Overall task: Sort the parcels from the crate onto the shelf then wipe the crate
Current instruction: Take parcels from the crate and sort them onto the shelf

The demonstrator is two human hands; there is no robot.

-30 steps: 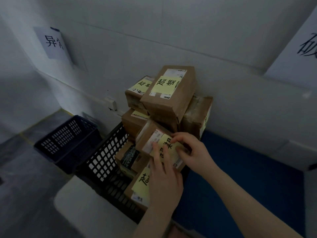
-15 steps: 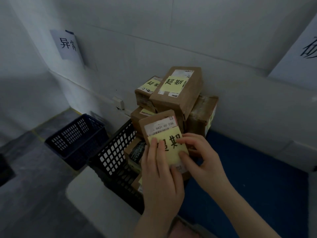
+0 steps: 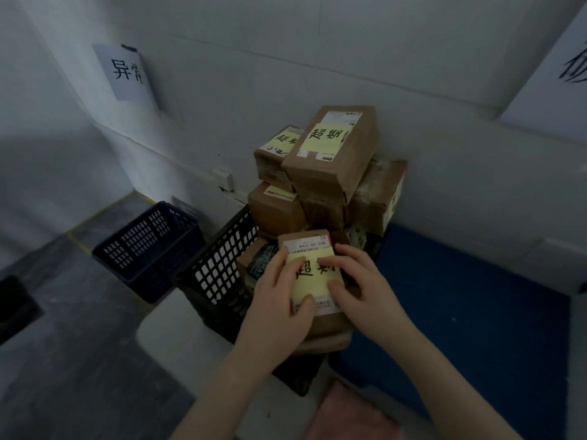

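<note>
A small brown parcel (image 3: 313, 281) with a yellow note and a white label is held above the black crate (image 3: 219, 274). My left hand (image 3: 279, 300) grips its left side, thumb across the note. My right hand (image 3: 362, 287) grips its right side, fingers curled over the top face. Several more brown parcels (image 3: 330, 160) with yellow notes are piled high in the crate against the wall. The crate stands on a white surface (image 3: 178, 344).
A dark blue basket (image 3: 149, 246) stands on the grey floor at the left. A blue mat (image 3: 460, 312) covers the surface to the right. Paper signs (image 3: 125, 71) hang on the white wall. A pink cloth (image 3: 352, 414) lies near the bottom edge.
Both hands have lifted the small parcel out of the pile and drawn it toward me, turning its labelled face up.
</note>
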